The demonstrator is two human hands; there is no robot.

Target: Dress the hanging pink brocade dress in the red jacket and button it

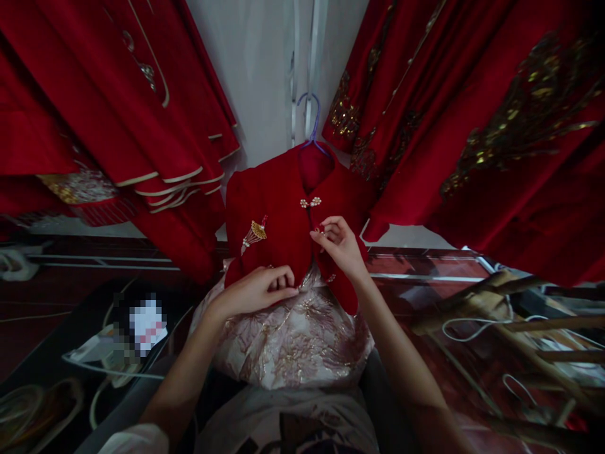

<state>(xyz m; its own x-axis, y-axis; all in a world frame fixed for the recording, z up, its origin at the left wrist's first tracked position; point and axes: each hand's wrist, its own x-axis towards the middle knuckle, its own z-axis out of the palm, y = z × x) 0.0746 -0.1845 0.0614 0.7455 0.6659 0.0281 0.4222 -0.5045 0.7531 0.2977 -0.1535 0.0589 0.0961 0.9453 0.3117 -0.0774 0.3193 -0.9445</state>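
Observation:
A short red jacket [278, 189] hangs in front of me on a purple hanger [314, 123]. A pearly clasp [310, 202] joins its front below the neck, and a gold fan-shaped tassel brooch [258, 230] sits on the left side. My right hand [339, 246] pinches at the front opening below the clasp; a small pale bead shows at its fingers, but what they grip is unclear. Curled at the jacket's lower edge, my left hand [265, 289] has thumb and fingers closed on the cloth. Under both lies pale floral brocade [293, 353] across my lap.
Red garments with pale trim [155, 126] hang on the left, and gold-sequined red ones [501, 113] on the right. At lower left is a dark surface [47, 340] with cords and a blurred package. Wooden bars [472, 302] and white cords stand at lower right.

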